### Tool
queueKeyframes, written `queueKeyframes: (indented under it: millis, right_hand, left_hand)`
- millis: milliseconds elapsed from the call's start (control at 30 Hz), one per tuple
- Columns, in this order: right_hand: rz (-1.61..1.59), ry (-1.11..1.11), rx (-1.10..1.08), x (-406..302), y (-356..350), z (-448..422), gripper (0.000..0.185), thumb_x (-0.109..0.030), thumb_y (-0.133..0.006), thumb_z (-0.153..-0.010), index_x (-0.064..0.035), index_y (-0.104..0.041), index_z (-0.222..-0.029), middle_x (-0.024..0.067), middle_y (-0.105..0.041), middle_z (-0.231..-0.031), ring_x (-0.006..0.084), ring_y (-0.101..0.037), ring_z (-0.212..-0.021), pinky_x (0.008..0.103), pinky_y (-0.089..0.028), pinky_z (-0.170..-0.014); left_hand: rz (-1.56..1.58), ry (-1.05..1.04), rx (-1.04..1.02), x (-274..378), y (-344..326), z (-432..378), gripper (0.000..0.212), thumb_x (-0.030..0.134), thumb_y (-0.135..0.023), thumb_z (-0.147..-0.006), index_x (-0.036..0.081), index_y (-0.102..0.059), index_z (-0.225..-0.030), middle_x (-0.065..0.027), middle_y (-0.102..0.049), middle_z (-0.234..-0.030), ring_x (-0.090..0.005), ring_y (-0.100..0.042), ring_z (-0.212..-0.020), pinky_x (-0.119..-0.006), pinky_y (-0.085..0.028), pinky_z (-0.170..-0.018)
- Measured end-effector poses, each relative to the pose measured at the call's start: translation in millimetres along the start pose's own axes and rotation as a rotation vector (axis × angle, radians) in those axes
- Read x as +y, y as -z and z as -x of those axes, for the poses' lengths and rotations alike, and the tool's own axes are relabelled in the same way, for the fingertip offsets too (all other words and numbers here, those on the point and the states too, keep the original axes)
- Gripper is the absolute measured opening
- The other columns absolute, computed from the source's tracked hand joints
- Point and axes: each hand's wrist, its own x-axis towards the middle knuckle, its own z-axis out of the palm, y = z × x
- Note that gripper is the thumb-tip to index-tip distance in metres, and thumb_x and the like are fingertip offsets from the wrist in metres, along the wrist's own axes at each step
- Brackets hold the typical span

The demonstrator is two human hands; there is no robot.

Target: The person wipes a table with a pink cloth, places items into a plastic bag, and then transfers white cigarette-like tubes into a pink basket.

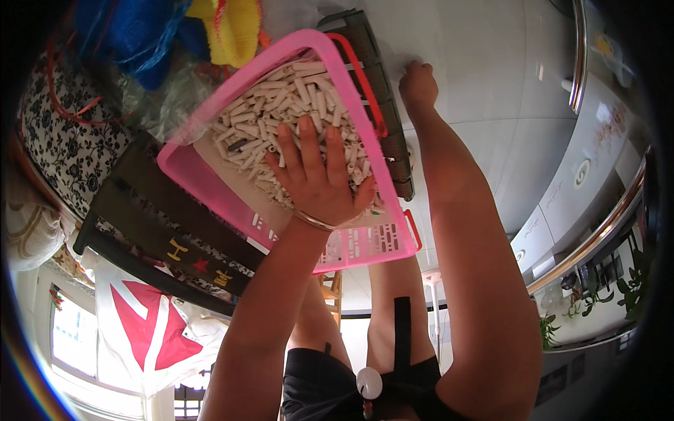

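Observation:
A pink plastic basket [358,79] with red handles [363,79] is tilted before me. Many short, off-white tube-like pieces [268,89] lie heaped inside, over a pale liner [221,163]. My left hand [318,176], a bangle at its wrist, lies palm down on the heap, fingers spread, holding nothing visible. At the upper right, beyond the basket's right side, my right hand [419,84] has its fingers curled. Whatever may be inside that curl is hidden. A dark plastic crate [376,68] shows behind the basket, between it and my right hand.
A dark slatted folding chair [158,216] stands left of the basket, near floral-patterned fabric [73,131]. Clear plastic [174,102], blue bags [137,37] and a yellow cloth [231,31] lie at upper left. Glossy white panels [574,184] with a metal rail [600,237] line the right.

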Motion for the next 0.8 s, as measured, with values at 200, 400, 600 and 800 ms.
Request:
queueKeyframes:
  millis: [200,400,600,800]
  right_hand:
    - [-0.040,-0.135,0.023,40.3,8.2,17.4,0.021,-0.015,-0.060,-0.073,-0.0043,-0.062,-0.091,0.0196,-0.063,-0.092,0.0385,-0.063,-0.086,0.0466,-0.052,-0.075]
    - [-0.902,-0.357,0.076,38.6,101.6,101.7,0.011,-0.007,-0.064,-0.075,0.0006,-0.058,-0.080,0.0077,-0.062,-0.072,0.0165,-0.063,-0.067,0.0287,-0.053,-0.066]
    - [-1.172,-0.025,0.139,-27.9,228.4,234.7,0.016,0.010,-0.054,-0.080,0.0000,-0.052,-0.093,0.0044,-0.054,-0.078,0.0119,-0.059,-0.070,0.0254,-0.051,-0.066]
    - [-1.127,0.145,-0.061,-78.2,237.2,304.4,0.029,0.011,-0.056,-0.081,-0.0001,-0.053,-0.108,0.0062,-0.055,-0.101,0.0107,-0.059,-0.082,0.0231,-0.050,-0.070]
  left_hand:
    - [0.044,0.010,-0.007,1.8,1.7,-2.0,0.074,0.052,-0.037,-0.089,0.002,-0.029,-0.143,-0.0256,-0.025,-0.148,-0.0491,-0.020,-0.136,-0.063,-0.001,-0.105]
    - [0.026,0.032,-0.086,0.6,9.4,-0.3,0.080,0.052,-0.047,-0.083,0.002,-0.031,-0.142,-0.0247,-0.024,-0.148,-0.0480,-0.016,-0.137,-0.065,-0.008,-0.104]
    - [0.065,0.126,-0.196,13.5,30.2,-1.6,0.088,0.047,-0.061,-0.076,0.003,-0.027,-0.144,-0.0221,-0.010,-0.153,-0.0462,-0.008,-0.139,-0.068,-0.007,-0.103]
    - [0.186,0.204,-0.526,50.2,103.5,17.1,0.072,0.031,-0.064,-0.079,0.006,-0.036,-0.140,-0.0208,-0.016,-0.152,-0.0458,-0.013,-0.138,-0.067,-0.009,-0.105]
